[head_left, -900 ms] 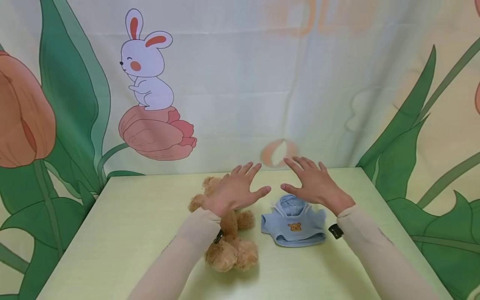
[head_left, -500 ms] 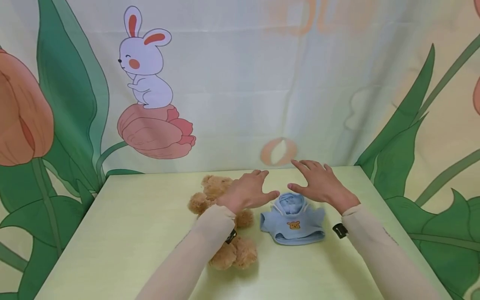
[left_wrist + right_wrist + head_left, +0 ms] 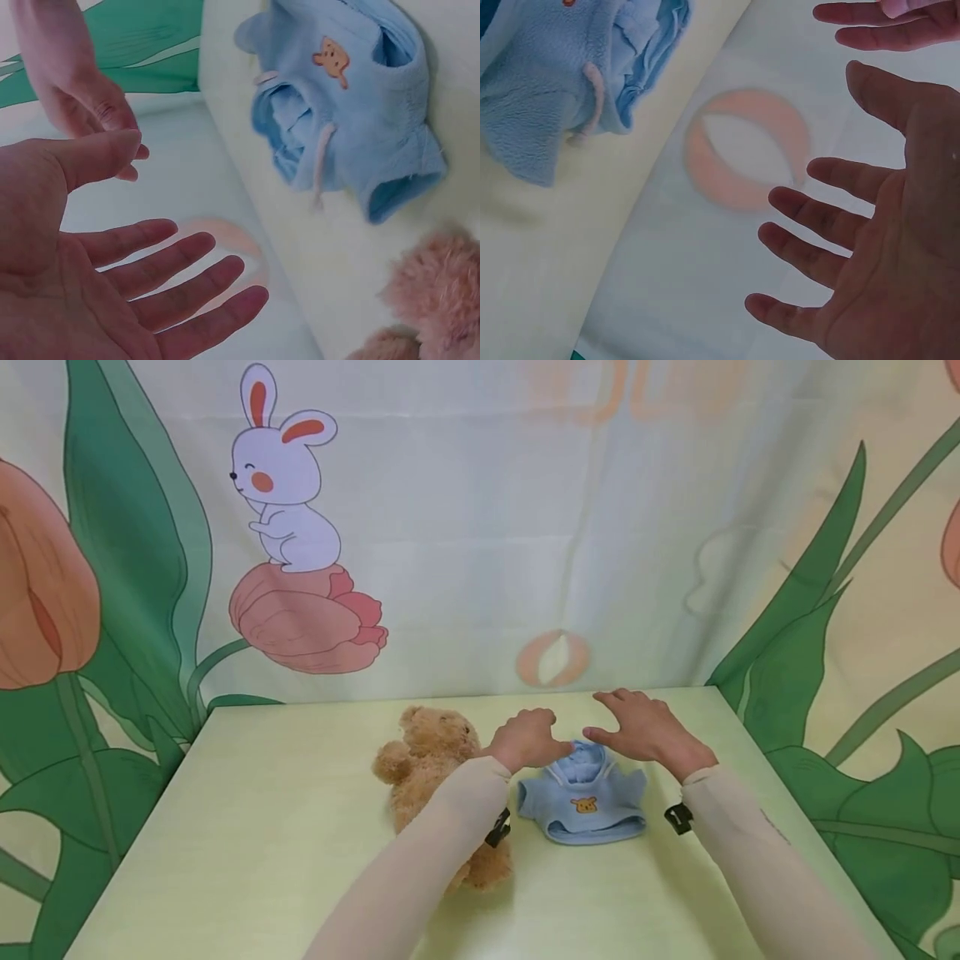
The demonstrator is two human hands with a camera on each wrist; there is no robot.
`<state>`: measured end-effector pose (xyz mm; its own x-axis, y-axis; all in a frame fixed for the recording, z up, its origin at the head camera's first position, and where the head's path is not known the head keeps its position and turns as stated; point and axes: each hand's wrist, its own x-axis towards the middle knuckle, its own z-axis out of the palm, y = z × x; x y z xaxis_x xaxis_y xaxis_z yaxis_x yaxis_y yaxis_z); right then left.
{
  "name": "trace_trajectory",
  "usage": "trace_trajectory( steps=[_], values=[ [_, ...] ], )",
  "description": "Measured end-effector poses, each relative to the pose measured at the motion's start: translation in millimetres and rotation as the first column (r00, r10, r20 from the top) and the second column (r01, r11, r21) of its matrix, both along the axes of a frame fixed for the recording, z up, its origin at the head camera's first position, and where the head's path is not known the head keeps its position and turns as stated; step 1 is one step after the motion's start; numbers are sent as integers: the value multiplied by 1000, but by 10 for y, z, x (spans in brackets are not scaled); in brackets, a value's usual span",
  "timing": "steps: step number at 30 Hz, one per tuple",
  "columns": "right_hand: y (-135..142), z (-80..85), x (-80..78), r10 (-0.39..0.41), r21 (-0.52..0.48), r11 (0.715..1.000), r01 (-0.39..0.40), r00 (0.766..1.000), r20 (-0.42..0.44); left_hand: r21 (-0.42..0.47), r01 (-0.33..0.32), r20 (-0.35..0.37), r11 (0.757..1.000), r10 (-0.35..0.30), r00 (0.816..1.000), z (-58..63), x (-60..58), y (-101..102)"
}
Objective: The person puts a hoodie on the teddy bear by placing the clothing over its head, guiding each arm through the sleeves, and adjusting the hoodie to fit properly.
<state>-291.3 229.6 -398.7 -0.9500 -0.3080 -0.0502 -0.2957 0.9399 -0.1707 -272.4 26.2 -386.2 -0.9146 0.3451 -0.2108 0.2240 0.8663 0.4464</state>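
Observation:
A small light-blue hoodie (image 3: 581,802) with a bear face on its front and white drawstrings lies flat on the table, hood toward the back. My left hand (image 3: 527,739) hovers at the left of its hood, fingers spread and holding nothing. Over the hood's right side is my right hand (image 3: 648,727), its fingers apart and also without anything in them. Left of the hoodie a brown teddy bear (image 3: 427,777) lies on its back, its right side and part of its legs hidden behind my left sleeve. In the left wrist view the hoodie (image 3: 345,97) shows its open neck and sleeve.
The pale yellow-green table (image 3: 247,827) ends at the back against a printed curtain (image 3: 450,527) with a rabbit and tulips. A dark clip (image 3: 498,827) hangs at the left cuff, and another dark clip (image 3: 678,818) at the right cuff.
My left hand has moved right, off the teddy bear toward the hood, uncovering the bear's head. My right hand has shifted slightly right and down. Bear and hoodie stay in place.

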Motion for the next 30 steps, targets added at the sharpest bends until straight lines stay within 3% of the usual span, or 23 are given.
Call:
trace_trajectory(
  steps=[13, 24, 30],
  values=[
    [128, -185, -73, -53, -44, 997, 61, 984, 170, -4, -99, 55, 995, 99, 994, -234, -94, 238],
    [217, -406, -135, -52, -43, 997, 64, 971, 232, 58, -196, 92, 979, 191, 977, -442, -108, 174],
    [261, -575, -133, -103, -60, 990, 126, 949, 299, 50, -243, 112, 969, 237, 965, -504, -90, 136]
  ],
)
